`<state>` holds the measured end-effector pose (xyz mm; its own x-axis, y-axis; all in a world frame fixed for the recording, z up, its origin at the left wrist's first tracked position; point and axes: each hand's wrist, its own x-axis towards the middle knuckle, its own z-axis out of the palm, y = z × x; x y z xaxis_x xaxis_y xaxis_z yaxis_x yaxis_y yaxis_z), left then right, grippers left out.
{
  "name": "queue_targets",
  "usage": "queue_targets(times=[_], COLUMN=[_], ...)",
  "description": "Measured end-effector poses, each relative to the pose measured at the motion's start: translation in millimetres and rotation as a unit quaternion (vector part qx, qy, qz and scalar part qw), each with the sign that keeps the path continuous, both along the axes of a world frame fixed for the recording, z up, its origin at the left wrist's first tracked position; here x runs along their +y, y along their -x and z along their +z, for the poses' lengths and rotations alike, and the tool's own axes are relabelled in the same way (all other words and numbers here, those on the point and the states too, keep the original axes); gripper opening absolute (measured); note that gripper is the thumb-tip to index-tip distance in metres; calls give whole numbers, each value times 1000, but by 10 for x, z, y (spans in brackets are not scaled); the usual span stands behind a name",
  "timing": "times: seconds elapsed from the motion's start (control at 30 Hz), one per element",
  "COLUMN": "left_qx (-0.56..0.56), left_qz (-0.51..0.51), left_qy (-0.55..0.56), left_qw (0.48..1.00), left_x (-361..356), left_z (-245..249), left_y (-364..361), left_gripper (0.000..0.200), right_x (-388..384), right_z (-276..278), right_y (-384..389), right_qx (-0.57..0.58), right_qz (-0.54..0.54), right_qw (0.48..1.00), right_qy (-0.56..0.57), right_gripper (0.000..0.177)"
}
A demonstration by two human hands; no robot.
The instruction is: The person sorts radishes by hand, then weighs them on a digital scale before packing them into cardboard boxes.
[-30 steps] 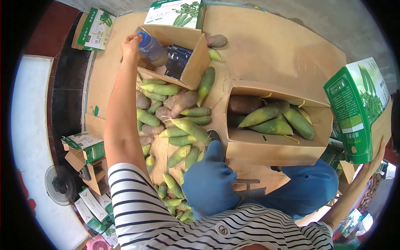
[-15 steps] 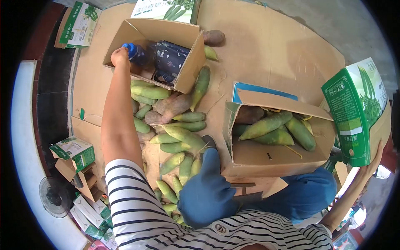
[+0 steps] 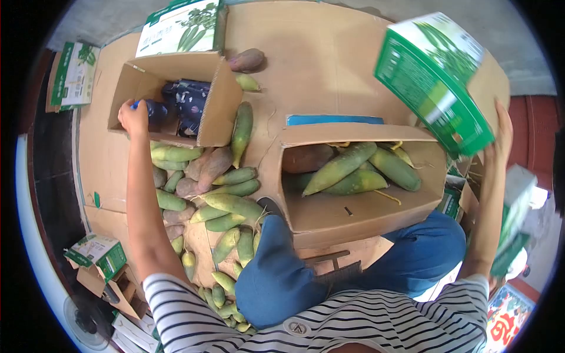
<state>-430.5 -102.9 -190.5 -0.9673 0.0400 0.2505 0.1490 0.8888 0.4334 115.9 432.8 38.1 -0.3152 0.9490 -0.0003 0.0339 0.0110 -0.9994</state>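
At the far left, my left hand [image 3: 134, 119] is closed around the blue top of a dark blue bottle [image 3: 156, 112], which is inside an open cardboard box [image 3: 223, 109]. A dark patterned cloth bag [image 3: 192, 106] sits beside the bottle. On the other side, my right hand [image 3: 500, 132] grips the edge of a tilted green and white carton [image 3: 428, 76] printed with radishes. Between my arms, an open cardboard box [image 3: 353, 226] in front of my legs contains several large green radishes [image 3: 344, 167] and a reddish one [image 3: 307, 159].
Many loose green radishes [image 3: 226, 203] and several reddish ones [image 3: 216, 167] lie on cardboard left of my leg. Another printed carton [image 3: 179, 29] stands at the back. More cartons [image 3: 97, 253] and a fan [image 3: 88, 320] are at the lower left.
My right hand has lifted the green and white carton up and inward. The view has shifted right and down. My left hand stays at the bottle, now covering more of its blue top.
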Motion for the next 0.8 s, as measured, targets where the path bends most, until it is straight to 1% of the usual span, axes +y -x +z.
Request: queue_targets(times=[0.03, 0.07, 0.1, 0.13, 0.17, 0.2, 0.3, 0.33, 0.37, 0.4, 0.43, 0.5, 0.57, 0.6, 0.67, 0.77, 0.8], left_qx=[71, 142, 172, 105, 49, 21, -59, -75, -113, -138, -137, -168, -194, -195, -199, -194, -198], left_qz=[-46, -92, -154, -194, -203, -206, -207, -203, -178, -158, -169, -146, -137, -148, -147, -141, -137], left_qy=[-22, -46, -70, -139, -165, -180, -214, -221, -228, -261, -250, -296, -300, -289, -315, -347, -357], left_qw=[996, 985, 970, 965, 964, 962, 953, 951, 950, 942, 943, 929, 924, 925, 916, 907, 903], left_x=[50, 136, 199, 234, 258, 319, 98, -5, -33, -93, -219, -325, -399, -407, -412, -385, -382], left_z=[60, 154, 277, 420, 537, 713, 704, 669, 773, 784, 755, 836, 929, 989, 1108, 1248, 1275], left_y=[-252, -615, -955, -1327, -1705, -2093, -2828, -3006, -3210, -3373, -3486, -3710, -3886, -3962, -4068, -4157, -4162], left_gripper=[44, 40, 33, 31, 29, 28, 26, 25, 24, 25, 24, 24, 23, 24, 24, 24, 24], right_x=[116, 130, 105, 110, 114, 104, 201, 105, 32, 152, 253, 161, 155, 125, 53, 85, 112], right_z=[-77, -116, -150, -191, -224, -242, -358, -397, -434, -537, -645, -704, -956, -1031, -1126, -987, -900], right_y=[75, 225, 413, 570, 728, 885, 1319, 1508, 1673, 1801, 1909, 2046, 2078, 2004, 1805, 1228, 1004], right_qx=[10, 5, 1, 24, 49, 62, 82, 111, 141, 146, 152, 76, -32, -38, -54, -74, -72], right_qz=[13, 10, 7, 16, 29, 55, 128, 103, 77, 119, 161, 160, 155, 136, 100, 142, 152], right_qw=[1000, 1000, 1000, 999, 998, 996, 988, 988, 986, 982, 975, 981, 982, 983, 983, 980, 980], right_qy=[19, 1, -17, -18, -19, -15, -6, -29, -52, -33, -15, 76, 101, 116, 146, 115, 110], right_gripper=[37, 36, 35, 34, 34, 32, 28, 27, 27, 26, 25, 23, 26, 27, 30, 35, 33])
